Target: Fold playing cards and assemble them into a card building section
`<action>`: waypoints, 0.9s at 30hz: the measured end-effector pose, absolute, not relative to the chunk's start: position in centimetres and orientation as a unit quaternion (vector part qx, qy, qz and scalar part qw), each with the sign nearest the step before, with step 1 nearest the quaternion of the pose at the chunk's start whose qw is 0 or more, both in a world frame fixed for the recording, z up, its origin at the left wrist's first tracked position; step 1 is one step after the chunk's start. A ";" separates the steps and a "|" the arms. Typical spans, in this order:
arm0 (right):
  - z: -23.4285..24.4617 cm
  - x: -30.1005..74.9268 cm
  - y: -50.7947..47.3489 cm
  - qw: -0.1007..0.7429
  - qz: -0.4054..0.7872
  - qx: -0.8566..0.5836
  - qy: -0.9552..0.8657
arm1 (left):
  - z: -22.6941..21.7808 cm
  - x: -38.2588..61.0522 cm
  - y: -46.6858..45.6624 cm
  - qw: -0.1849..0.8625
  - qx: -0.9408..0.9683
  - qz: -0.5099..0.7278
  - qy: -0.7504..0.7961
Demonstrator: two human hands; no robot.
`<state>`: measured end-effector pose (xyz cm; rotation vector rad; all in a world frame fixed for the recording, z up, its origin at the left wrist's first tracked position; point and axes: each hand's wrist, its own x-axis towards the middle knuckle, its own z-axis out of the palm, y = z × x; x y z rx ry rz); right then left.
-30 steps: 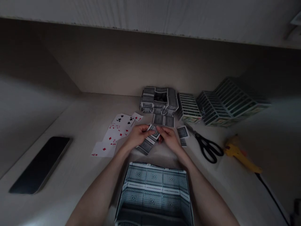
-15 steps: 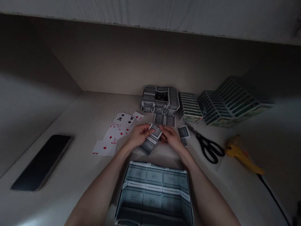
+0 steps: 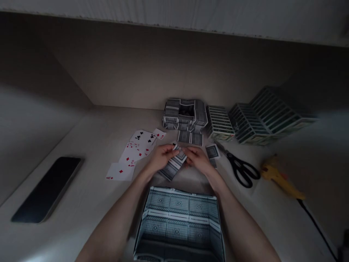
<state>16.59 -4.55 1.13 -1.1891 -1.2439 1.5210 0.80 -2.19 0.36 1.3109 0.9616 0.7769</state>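
Observation:
Between my hands is a piece made of patterned playing cards [image 3: 171, 168], tilted, backs up. My left hand [image 3: 161, 157] is closed on its left edge, thumb on top. At its upper right edge my right hand [image 3: 196, 158] pinches it; some of those fingers are hidden underneath. In front of my body stands an open box built of playing cards [image 3: 177, 218]. Beyond my hands two cards lie side by side, backs up [image 3: 190, 138]. Small cut card pieces [image 3: 212, 151] lie right of my right hand.
Face-up cards [image 3: 133, 153] overlap on the left, near a dark phone [image 3: 46, 189]. A card-built structure [image 3: 185, 114] and slatted card structures [image 3: 261, 120] stand along the back. Black-handled scissors [image 3: 241, 169] and a yellow glue gun [image 3: 282, 178] with a cord lie right. A shelf edge [image 3: 174, 27] hangs above.
My right fingers have shifted slightly left along the card piece, covering more of its upper corner. The view has moved a little; the other things stay in place.

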 end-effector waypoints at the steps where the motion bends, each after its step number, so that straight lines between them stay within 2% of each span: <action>1: 1.2 16.5 -4.6 0.407 0.606 -0.475 -0.491 | 0.4 0.9 -2.3 0.625 0.564 0.339 0.420; 18: 1.9 16.0 -5.0 0.383 0.600 -0.514 -0.479 | 0.5 0.9 -2.5 0.623 0.596 0.306 0.402; 27: 1.2 16.0 -4.6 0.465 0.552 -0.496 -0.482 | 0.7 2.2 -2.6 0.644 0.496 0.409 0.413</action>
